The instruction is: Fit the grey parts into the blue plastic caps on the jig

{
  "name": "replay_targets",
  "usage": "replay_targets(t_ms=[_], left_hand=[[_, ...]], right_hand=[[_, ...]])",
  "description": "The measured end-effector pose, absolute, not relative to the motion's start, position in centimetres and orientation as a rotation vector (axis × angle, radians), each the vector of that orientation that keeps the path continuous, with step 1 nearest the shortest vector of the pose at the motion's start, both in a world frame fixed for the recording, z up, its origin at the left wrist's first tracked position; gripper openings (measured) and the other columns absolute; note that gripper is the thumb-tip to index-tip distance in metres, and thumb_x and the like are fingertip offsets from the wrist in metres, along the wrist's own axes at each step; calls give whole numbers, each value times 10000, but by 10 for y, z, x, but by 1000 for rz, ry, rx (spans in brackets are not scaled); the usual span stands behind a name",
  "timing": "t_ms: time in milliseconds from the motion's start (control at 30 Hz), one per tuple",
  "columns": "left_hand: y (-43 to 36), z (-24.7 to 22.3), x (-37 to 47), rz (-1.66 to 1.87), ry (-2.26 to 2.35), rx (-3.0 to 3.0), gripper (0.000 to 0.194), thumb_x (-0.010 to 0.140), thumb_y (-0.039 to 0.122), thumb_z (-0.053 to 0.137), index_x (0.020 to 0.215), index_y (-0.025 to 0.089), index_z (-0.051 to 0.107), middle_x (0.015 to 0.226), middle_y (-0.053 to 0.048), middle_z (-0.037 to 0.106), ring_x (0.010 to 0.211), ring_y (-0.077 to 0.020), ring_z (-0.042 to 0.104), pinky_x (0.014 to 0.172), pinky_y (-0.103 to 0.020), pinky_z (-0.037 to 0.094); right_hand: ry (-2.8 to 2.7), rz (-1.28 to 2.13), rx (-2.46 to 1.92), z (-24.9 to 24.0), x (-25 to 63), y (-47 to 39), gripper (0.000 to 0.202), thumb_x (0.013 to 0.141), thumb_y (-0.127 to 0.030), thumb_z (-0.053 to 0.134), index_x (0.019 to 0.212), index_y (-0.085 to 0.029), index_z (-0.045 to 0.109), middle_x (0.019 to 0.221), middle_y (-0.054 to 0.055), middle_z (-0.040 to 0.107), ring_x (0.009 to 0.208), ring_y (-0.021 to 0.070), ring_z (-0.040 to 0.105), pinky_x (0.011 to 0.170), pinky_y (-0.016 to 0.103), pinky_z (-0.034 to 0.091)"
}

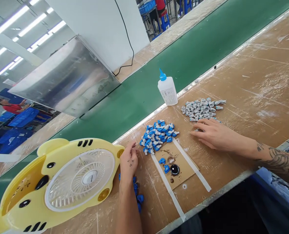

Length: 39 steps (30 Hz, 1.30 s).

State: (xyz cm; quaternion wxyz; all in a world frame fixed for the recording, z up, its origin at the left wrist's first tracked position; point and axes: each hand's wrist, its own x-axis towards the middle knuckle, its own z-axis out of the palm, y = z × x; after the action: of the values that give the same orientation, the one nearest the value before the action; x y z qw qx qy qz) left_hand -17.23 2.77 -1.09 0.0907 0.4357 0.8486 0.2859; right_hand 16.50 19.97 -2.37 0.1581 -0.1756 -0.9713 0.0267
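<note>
Table (254,94) holds a yellow fan (68,180) beside my left hand (129,161), fingers curled. My right hand (211,134), fingers bent, is at the gray bits (200,109). I can't tell if either holds anything. Blue bits (158,135) sit between.

Yellow fan (86,147): smooth, glossy plastic | bottle (168,91): matt, translucent plastic | counter (254,94): brown, scuffed, shiny in patches | large panel (66,78): reflective, metal-looking | belt (139,92): smooth, green

Bare tabletop (261,107) opens far right; the bottle (168,91) blocks behind the piles.
</note>
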Motion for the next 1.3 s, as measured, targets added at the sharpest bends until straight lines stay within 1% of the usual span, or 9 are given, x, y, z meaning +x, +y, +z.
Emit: replay_targets(t_ms=[133, 267, 467, 667, 867, 967, 1033, 1167, 1300], left_hand=[[-17, 10, -172, 662, 2532, 1430, 328, 842, 276, 471, 1002, 221, 752, 1056, -114, 750, 992, -304, 695, 928, -460, 536], [-44, 8, -173, 521, 2537, 1468, 302, 761, 250, 539, 968, 224, 757, 1073, -121, 729, 1010, -330, 670, 940, -500, 517], [-46, -5, -168, 573, 2505, 1468, 262, 799, 348, 558, 935, 240, 754, 980, -104, 737, 931, -311, 669, 875, -477, 533], [-41, 2, -154, 815, 2451, 1383, 181, 725, 364, 651, 848, 271, 746, 877, -72, 752, 880, -296, 654, 846, -443, 524], [-42, 1, -113, 1338, 2250, 952, 193, 663, 373, 751, 726, 213, 664, 705, -5, 642, 638, -151, 616, 572, -244, 509], [-41, -5, -86, 1593, 1966, 591, 280, 523, 332, 874, 696, 184, 711, 781, -29, 686, 599, -120, 608, 492, -201, 474], [-39, -9, -69, 1606, 1901, 490, 331, 510, 370, 901, 733, 174, 755, 785, -51, 715, 538, -111, 593, 454, -208, 473], [-36, -15, -46, 1467, 2026, 649, 303, 618, 403, 864, 824, 191, 800, 815, -81, 756, 649, -191, 691, 607, -298, 591], [-31, -17, -36, 1228, 2134, 1071, 189, 715, 350, 802, 873, 247, 817, 905, -87, 776, 781, -226, 727, 733, -326, 602]], right_hand=[[-2850, 57, -427, -32, 158, 213, 194, 848, -56, 592, 845, -179, 742, 842, 90, 681, 862, 249, 554, 783, 365, 415], [-2843, 89, -388, -34, 155, 218, 200, 864, -75, 580, 759, -179, 714, 818, 87, 673, 843, 242, 560, 764, 360, 415], [-2602, 532, -407, -23, 155, 201, 271, 961, -142, 462, 953, -171, 731, 945, 105, 672, 840, 204, 630, 764, 322, 511], [-2487, 930, -483, -18, 153, 174, 334, 941, -136, 428, 1027, -182, 748, 981, 116, 666, 881, 214, 656, 797, 330, 569], [-2352, 1136, -558, -23, 149, 149, 246, 949, -209, 545, 1097, -177, 739, 853, 67, 727, 731, 168, 685, 704, 266, 565], [-2252, 1169, -536, -27, 146, 139, 222, 986, -275, 562, 1028, -175, 756, 867, 69, 760, 754, 156, 708, 722, 241, 564], [-2223, 1139, -486, -28, 145, 134, 261, 1017, -308, 539, 1031, -176, 764, 880, 74, 769, 784, 152, 717, 747, 233, 563], [-2185, 1080, -467, -32, 144, 129, 297, 1031, -336, 537, 984, -164, 774, 838, 72, 773, 747, 143, 717, 724, 222, 563], [-2229, 1051, -469, -37, 145, 127, 283, 1032, -309, 537, 982, -158, 771, 856, 82, 778, 770, 155, 723, 744, 237, 569]])
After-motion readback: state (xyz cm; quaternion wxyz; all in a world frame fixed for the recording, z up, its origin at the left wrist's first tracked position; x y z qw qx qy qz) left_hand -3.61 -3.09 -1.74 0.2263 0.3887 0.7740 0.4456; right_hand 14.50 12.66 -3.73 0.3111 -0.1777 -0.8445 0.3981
